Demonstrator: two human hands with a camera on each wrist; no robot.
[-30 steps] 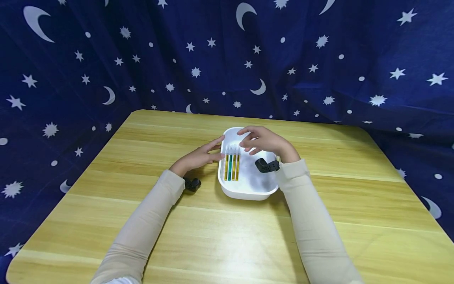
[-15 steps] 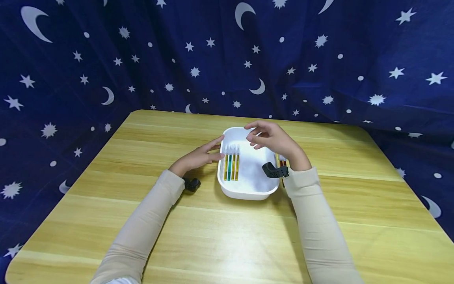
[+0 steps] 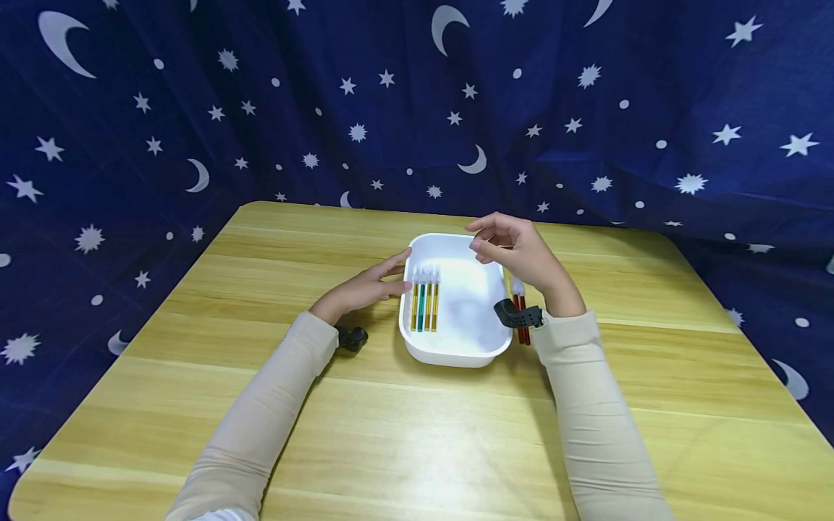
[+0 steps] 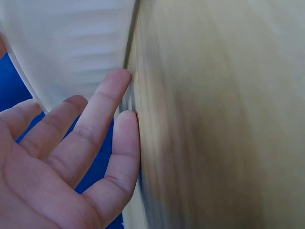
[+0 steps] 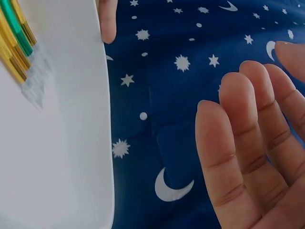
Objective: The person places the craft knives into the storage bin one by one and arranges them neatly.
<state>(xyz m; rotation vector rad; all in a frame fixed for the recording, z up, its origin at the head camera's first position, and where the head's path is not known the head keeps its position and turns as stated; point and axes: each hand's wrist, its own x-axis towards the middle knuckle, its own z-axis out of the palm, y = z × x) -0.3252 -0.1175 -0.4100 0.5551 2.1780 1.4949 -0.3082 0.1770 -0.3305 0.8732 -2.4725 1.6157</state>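
A white plastic tray [image 3: 472, 311] stands on the wooden table. Side by side along its left wall lie several slim metallic craft knives [image 3: 428, 307], gold and green, with knurled collars and clear caps. My left hand [image 3: 361, 289] rests at the tray's left side, fingers extended; in the left wrist view, fingertips [image 4: 119, 78] meet the outer wall. Over the far right rim hovers my right hand [image 3: 521, 253], its fingers loosely bent with nothing between them. Red craft knives [image 3: 523, 333] with clear caps lie just right of the tray, partly hidden by the right wrist.
A wide wooden table [image 3: 391, 441] reaches under both forearms. Behind and beside it hangs a dark blue curtain [image 3: 365, 94] with white moons and stars. A black wrist camera [image 3: 517, 315] hangs from the right wrist close over the tray's right rim.
My right hand has moved right and away from over the tray's middle, uncovering more of its floor and the red craft knives beside it. My left hand has stayed put.
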